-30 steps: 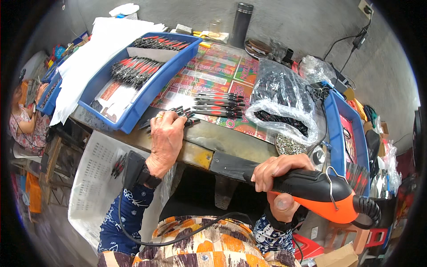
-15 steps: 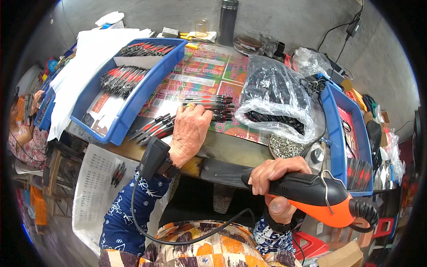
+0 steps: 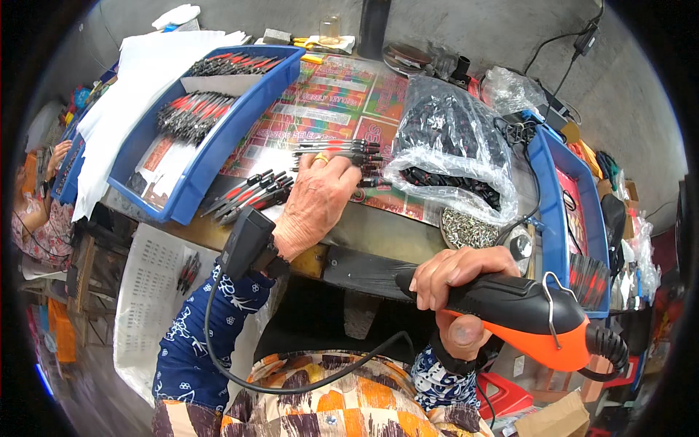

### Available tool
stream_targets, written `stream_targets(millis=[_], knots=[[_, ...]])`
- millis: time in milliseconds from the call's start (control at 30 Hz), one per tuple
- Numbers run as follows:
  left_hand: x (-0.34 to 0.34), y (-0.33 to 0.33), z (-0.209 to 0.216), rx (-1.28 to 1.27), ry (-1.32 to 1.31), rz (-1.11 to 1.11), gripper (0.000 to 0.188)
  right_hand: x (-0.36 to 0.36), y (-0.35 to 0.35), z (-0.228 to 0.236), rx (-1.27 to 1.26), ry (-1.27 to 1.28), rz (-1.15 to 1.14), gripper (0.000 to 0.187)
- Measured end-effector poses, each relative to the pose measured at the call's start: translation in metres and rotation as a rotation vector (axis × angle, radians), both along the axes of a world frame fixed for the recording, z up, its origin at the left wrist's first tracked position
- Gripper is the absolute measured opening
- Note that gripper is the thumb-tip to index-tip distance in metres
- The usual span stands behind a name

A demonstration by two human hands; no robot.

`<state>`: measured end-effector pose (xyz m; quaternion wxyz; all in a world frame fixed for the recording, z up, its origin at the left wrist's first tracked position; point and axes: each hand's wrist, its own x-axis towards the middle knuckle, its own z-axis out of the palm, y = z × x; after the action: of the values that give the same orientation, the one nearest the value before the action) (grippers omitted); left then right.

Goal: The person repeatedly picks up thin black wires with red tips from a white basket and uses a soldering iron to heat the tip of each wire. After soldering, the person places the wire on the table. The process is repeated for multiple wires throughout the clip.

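My left hand (image 3: 309,207), a ring on one finger, reaches into a pile of red, black and silver pens (image 3: 342,148) on the table. Its fingers are curled closed on pens there, with the fingertips partly hidden. Just left of that hand, more pens (image 3: 251,195) lie fanned out at a slant. My right hand (image 3: 466,273) is wrapped round an orange and black electric screwdriver (image 3: 520,309), which lies sideways above the table's near edge. A wire hook and a thick black cord show at the tool's right end.
A blue tray (image 3: 191,178) of pens stands at left, beside white paper sheets (image 3: 138,87). A clear bag (image 3: 444,109) of dark parts lies behind a dish of small metal pieces (image 3: 470,231). Another blue tray (image 3: 557,189) stands right. A co-worker's hand (image 3: 58,156) shows far left.
My left hand has shifted slightly right and farther into the pens. My right hand and the screwdriver have moved a little to the right. The whole view has tilted slightly.
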<state>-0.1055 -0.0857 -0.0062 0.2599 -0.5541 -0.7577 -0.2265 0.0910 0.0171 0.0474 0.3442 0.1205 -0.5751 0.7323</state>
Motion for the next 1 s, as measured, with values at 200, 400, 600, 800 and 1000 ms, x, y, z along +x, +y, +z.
stream_targets(millis=[200,400,600,800,1000], knots=[[0.032,-0.013,0.018,0.255,-0.306,-0.085,0.023,0.001,0.014,0.006,0.181,0.099,0.345,0.054],[0.085,-0.053,0.029,0.244,-1.108,-0.134,0.022,0.004,-0.01,0.011,0.164,0.073,0.109,0.052],[0.118,-0.086,0.014,0.367,-1.847,-0.206,0.02,0.002,-0.006,0.013,0.211,0.125,0.348,0.056],[0.135,-0.089,-0.009,0.499,-2.068,-0.164,0.015,-0.001,-0.018,0.011,0.181,0.121,0.345,0.056],[0.137,-0.081,-0.018,0.556,-2.16,-0.102,0.014,-0.008,-0.043,0.009,0.147,0.025,0.04,0.059]])
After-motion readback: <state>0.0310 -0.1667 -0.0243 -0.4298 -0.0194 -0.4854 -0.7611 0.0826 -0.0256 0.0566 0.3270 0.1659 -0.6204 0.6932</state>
